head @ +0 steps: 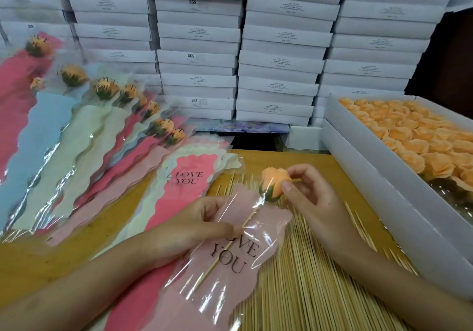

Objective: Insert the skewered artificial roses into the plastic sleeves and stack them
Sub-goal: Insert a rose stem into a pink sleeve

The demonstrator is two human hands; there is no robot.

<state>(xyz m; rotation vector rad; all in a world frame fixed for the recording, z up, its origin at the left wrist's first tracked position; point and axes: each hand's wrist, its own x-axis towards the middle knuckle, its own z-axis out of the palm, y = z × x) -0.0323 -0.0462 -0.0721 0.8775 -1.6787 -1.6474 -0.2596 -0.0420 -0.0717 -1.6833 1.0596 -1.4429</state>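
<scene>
Pink sleeve (pixel 245 274) is pinched steady by fingers (pixel 226 228) of the left hand (pixel 202 218) so that the peach rose (pixel 273 182), nipped at its head by fingers (pixel 290 188) of the right hand (pixel 309 200), can be pushed deeper, its skewer (pixel 249 222) already inside.

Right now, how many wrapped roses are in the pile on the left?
9 wrapped roses show: two at the far left, then seven in a line slanting toward the middle. More may hide underneath.

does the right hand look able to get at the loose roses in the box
Probably yes: the open box lies close beside the right hand, nothing between, but that hand is pinching the skewered rose and must free itself first.
</scene>
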